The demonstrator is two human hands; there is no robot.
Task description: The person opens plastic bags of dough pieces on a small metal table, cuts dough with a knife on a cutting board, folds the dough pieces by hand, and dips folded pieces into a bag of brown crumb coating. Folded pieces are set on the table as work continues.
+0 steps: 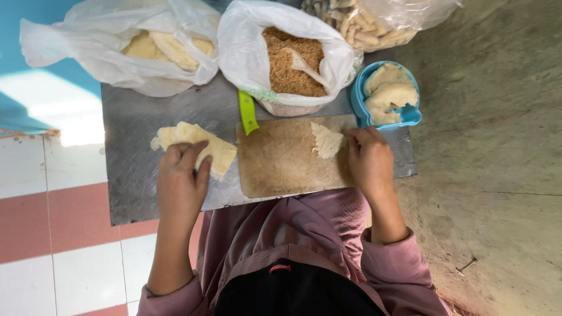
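My left hand [182, 178] rests with spread fingers on a stack of flat pale dough sheets [218, 151] lying on the metal tray [134, 140], just left of the wooden cutting board [281, 164]. At the board's right end, my right hand [369, 161] has its fingertips against a small piece of pale dough [325, 140]. A knife with a green handle [247, 111] lies at the board's far edge, its blade tucked under a bag.
Behind the board stand a white bag of brown crumbs with a spoon [293, 61], a bag of dough sheets [167, 47], a bag of pale sticks [363, 26] and a blue bowl [357, 96] holding dough lumps. Tiled floor lies left, concrete right.
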